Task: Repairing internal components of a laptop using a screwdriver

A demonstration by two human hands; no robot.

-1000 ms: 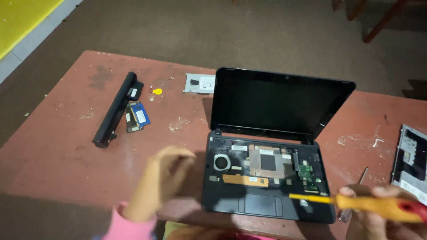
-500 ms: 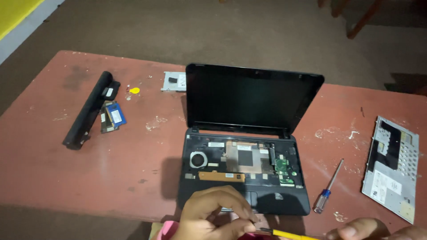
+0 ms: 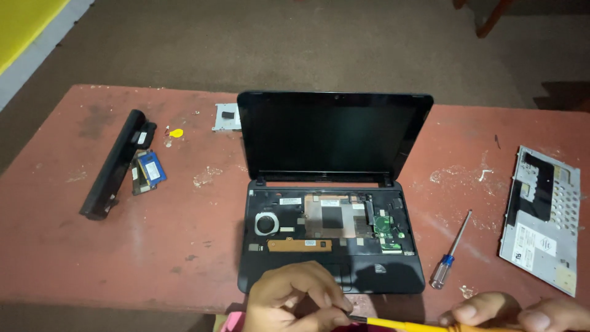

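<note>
Both hands have dropped to the frame's bottom edge. Left hand (image 3: 295, 298), fingers curled, pinches the thin yellow-handled screwdriver (image 3: 399, 323) at its metal end; right hand (image 3: 522, 313) closes on the handle. Above them, centre frame, sits the open black laptop with its keyboard removed (image 3: 332, 246) on a worn, chipped red tabletop (image 3: 123, 246); brown floor (image 3: 246, 43) beyond.

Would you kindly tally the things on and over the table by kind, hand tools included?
Screwdrivers: 2, a yellow-handled one held in the left hand and right hand, and a blue-handled one on the table
Opened laptop: 1
Long black battery: 1
Removed keyboard, underside up: 1
Small metal bracket: 1
Total: 6
</note>
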